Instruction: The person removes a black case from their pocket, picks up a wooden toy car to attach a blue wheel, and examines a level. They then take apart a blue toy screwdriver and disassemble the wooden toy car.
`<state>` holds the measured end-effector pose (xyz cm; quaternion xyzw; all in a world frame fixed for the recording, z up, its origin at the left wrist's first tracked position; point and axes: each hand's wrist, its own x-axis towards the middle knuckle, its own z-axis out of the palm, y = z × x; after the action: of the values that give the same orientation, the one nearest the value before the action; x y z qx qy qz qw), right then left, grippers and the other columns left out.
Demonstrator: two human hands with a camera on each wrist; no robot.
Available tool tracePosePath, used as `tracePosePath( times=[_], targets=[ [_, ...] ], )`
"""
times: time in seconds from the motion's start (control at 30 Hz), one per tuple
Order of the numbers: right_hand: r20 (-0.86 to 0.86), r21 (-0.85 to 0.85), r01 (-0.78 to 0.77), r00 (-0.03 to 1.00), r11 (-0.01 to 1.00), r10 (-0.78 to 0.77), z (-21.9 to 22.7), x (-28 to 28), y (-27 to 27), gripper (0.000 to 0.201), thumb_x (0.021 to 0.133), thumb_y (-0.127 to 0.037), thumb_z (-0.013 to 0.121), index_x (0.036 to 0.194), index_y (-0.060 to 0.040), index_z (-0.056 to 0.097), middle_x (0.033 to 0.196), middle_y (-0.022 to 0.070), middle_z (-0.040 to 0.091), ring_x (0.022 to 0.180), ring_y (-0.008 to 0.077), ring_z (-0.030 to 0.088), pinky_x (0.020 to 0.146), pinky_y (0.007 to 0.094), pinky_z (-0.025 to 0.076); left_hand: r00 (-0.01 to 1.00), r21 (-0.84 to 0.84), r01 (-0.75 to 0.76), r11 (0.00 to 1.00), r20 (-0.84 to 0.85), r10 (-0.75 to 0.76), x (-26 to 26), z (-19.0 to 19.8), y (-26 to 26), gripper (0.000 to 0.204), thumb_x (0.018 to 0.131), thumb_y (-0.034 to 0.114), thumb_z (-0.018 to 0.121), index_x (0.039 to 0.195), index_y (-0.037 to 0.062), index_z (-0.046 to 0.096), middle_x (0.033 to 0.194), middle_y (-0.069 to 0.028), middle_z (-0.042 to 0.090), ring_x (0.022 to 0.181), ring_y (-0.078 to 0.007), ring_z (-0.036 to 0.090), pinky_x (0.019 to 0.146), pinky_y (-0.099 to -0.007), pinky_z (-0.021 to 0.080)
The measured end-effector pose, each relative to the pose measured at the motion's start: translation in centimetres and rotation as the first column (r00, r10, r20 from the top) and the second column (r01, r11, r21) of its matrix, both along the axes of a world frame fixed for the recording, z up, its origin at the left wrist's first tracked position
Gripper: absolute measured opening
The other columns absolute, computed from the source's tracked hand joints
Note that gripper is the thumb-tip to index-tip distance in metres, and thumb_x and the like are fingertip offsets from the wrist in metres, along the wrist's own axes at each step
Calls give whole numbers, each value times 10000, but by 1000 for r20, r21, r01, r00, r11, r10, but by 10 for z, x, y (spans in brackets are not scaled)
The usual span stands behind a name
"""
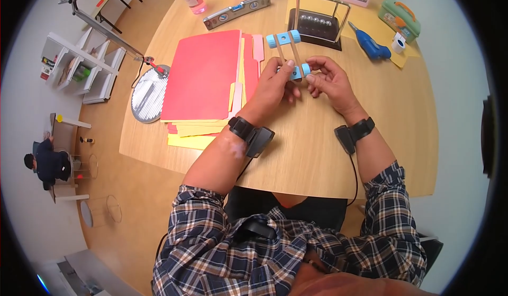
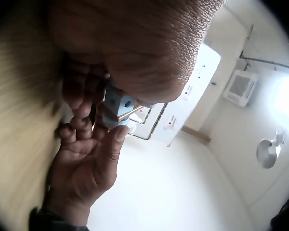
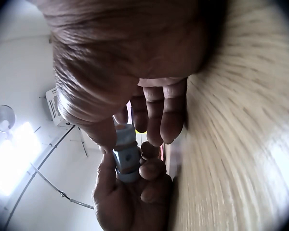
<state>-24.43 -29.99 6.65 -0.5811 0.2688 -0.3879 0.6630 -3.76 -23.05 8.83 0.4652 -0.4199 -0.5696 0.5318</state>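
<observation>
Over the table, the left hand holds a small light-blue frame, its thumb on the lower blue bar. Two brown strips run from that bar to an upper blue bar, which has round holes and ridged ends. The right hand pinches the right end of the lower bar between thumb and forefinger. Close up in the right wrist view, the lower bar shows brown strips around it, between both hands' fingertips. In the left wrist view the left palm covers part of the blue bar.
Red and yellow folders lie stacked on the left. Beyond the hands stand a Newton's cradle, a spirit level and bottles. To the right are a blue tool, a white roll and a green case.
</observation>
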Motion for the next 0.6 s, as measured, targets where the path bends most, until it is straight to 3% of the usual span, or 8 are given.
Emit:
tracePosePath(
  times=[0.23, 0.6],
  targets=[
    [-19, -1, -33, 999, 999, 33, -5, 0, -4, 350, 1012, -143, 805, 1332, -54, 695, 1076, 15, 734, 776, 58, 657, 651, 220, 542, 1000, 0, 29, 1000, -6, -29, 2, -1, -1, 384, 1142, 447, 584, 1190, 69, 536, 981, -69, 680, 700, -138, 685, 566, -277, 533],
    [-41, -39, -53, 998, 998, 51, -9, 5, -1, 292, 969, -62, 841, 1249, -35, 762, 918, -36, 726, 750, 25, 627, 618, 214, 503, 999, 92, 48, 995, -16, -46, 8, 2, -6, 362, 1048, 320, 770, 1148, 34, 572, 958, -98, 708, 665, -176, 731, 474, -260, 520]
  ],
)
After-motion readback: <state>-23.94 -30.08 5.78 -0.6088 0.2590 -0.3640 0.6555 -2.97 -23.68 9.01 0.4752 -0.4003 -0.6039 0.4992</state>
